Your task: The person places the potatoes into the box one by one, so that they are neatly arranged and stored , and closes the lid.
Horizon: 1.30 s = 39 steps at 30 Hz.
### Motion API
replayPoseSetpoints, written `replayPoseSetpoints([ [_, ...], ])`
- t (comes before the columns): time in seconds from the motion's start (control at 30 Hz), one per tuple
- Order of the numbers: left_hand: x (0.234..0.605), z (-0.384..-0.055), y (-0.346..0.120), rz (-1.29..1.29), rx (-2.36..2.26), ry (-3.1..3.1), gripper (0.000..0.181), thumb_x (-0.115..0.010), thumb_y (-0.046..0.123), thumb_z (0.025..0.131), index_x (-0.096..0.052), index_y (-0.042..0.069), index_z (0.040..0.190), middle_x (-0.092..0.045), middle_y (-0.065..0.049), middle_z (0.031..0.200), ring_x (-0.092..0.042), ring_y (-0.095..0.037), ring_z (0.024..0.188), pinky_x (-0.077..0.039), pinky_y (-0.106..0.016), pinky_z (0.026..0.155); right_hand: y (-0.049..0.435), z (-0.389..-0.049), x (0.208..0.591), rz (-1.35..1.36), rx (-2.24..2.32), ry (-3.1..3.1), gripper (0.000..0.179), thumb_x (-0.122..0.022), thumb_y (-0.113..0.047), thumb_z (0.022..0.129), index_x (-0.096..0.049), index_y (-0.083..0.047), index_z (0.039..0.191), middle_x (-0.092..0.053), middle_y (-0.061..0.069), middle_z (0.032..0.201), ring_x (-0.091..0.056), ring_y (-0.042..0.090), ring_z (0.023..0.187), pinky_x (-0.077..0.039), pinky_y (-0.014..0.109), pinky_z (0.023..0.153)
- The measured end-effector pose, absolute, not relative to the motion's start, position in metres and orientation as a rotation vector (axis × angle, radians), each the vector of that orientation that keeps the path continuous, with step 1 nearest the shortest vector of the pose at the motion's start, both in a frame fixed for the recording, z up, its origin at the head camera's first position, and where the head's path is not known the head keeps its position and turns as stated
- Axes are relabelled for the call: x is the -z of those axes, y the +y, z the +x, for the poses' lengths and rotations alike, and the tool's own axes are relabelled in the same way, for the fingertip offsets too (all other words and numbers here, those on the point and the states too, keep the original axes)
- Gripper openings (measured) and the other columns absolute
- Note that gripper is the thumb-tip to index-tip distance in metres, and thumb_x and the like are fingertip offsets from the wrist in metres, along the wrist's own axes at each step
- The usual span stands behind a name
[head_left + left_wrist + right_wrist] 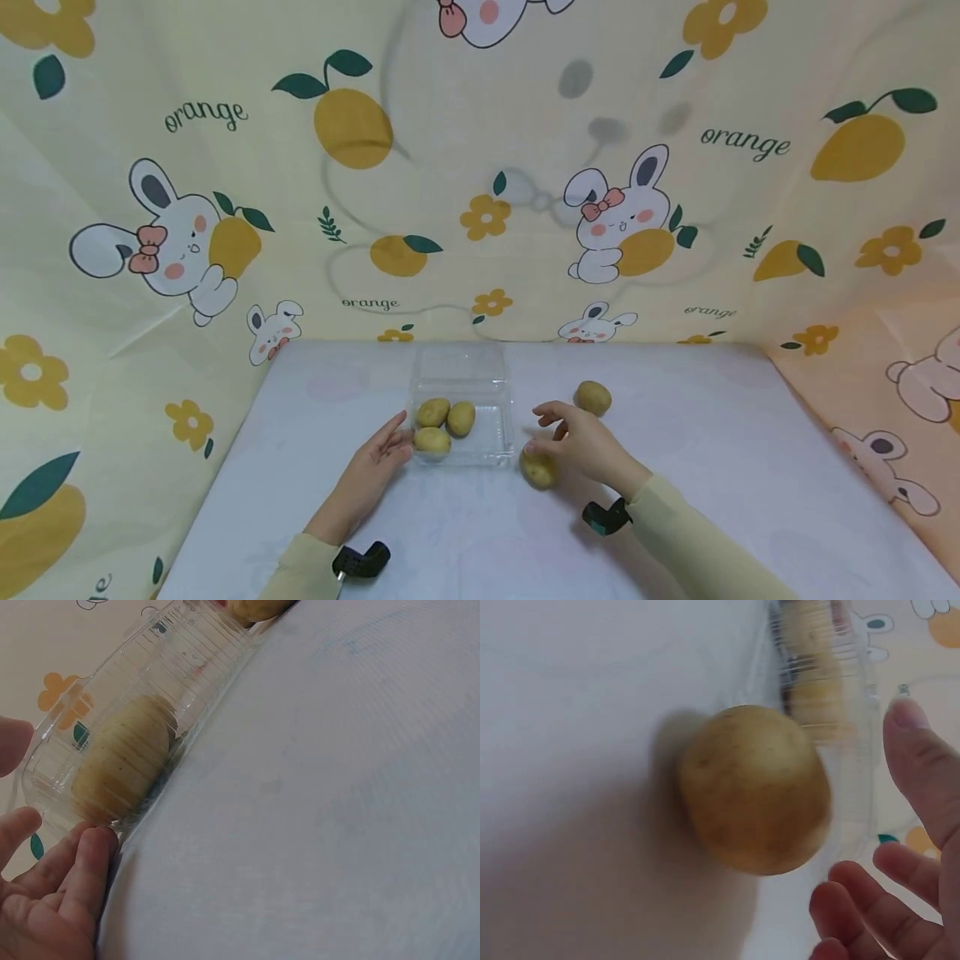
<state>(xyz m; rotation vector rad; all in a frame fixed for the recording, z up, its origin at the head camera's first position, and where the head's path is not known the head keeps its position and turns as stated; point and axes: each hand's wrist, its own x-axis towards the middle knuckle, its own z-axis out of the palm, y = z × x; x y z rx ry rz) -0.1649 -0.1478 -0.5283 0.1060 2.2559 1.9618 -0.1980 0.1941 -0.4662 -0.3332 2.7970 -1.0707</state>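
A clear plastic clamshell box [492,430] lies with its lid [461,364] raised at the back. Three potatoes sit in its left part: a rear one [432,412], one beside it [461,418] and a front one [432,441]. My left hand [369,473] is at the box's left side, fingers extended, fingertips right at its wall [45,776]. To the right of the box, my right hand [581,446] hovers over a loose potato [537,472], thumb and fingers spread. In the right wrist view this potato [756,791] rests on the table, apart from the fingers.
Another loose potato [593,398] lies on the white table [675,392] behind my right hand. A patterned cloth [420,192] hangs behind the table and along its sides. Each wrist wears a black device, such as the left one [362,560].
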Motion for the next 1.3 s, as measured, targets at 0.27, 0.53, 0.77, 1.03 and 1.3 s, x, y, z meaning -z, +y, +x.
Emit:
replayPoseSetpoints([
  [0.27, 0.527, -0.164, -0.148, 0.117, -1.960, 2.248, 0.061, -0.060, 0.028, 0.097, -0.033, 0.023, 0.152, -0.053, -0.007, 0.138, -0.047, -0.023, 0.129, -0.034, -0.045, 0.108, 0.206, -0.191, 0.482, -0.402, 1.058, 2.697, 0.067, -0.084, -0.046, 0.070, -0.062, -0.016, 0.125, -0.063, -0.003, 0.104, -0.058, 0.013, 0.081, -0.047, 0.033, 0.070],
  [0.53, 0.528, -0.164, -0.147, 0.116, -1.960, 2.245, 0.061, -0.060, 0.028, 0.097, -0.033, 0.023, 0.151, -0.053, -0.007, 0.138, -0.046, -0.023, 0.129, -0.034, -0.044, 0.109, 0.210, -0.187, 0.490, -0.456, 1.019, 2.646, 0.070, -0.081, -0.049, 0.072, -0.059, -0.014, 0.128, -0.062, -0.002, 0.106, -0.057, 0.014, 0.083, -0.048, 0.035, 0.073],
  [0.77, 0.528, -0.164, -0.148, 0.115, -1.954, 2.252, 0.061, -0.060, 0.028, 0.097, -0.032, 0.023, 0.152, -0.053, -0.007, 0.138, -0.046, -0.022, 0.129, -0.033, -0.045, 0.109, 0.211, -0.184, 0.490, -0.497, 1.018, 2.624, 0.071, -0.082, -0.046, 0.073, -0.056, -0.014, 0.132, -0.061, 0.000, 0.112, -0.057, 0.013, 0.084, -0.048, 0.033, 0.073],
  [1.03, 0.527, -0.164, -0.148, 0.116, -1.971, 2.224, 0.061, -0.059, 0.026, 0.098, -0.032, 0.022, 0.152, -0.051, -0.009, 0.140, -0.045, -0.023, 0.130, -0.032, -0.045, 0.110, 0.213, -0.184, 0.487, -0.539, 0.999, 2.582, 0.075, -0.083, -0.042, 0.074, -0.052, -0.013, 0.136, -0.060, -0.001, 0.107, -0.056, 0.014, 0.085, -0.048, 0.035, 0.076],
  [1.3, 0.526, -0.163, -0.147, 0.110, -1.964, 2.236, 0.060, -0.058, 0.025, 0.098, -0.032, 0.024, 0.152, -0.051, -0.009, 0.140, -0.046, -0.023, 0.130, -0.032, -0.045, 0.110, 0.212, -0.183, 0.485, -0.608, 0.930, 2.590, 0.072, -0.082, -0.035, 0.077, -0.051, -0.013, 0.137, -0.060, -0.007, 0.101, -0.057, 0.011, 0.086, -0.049, 0.033, 0.077],
])
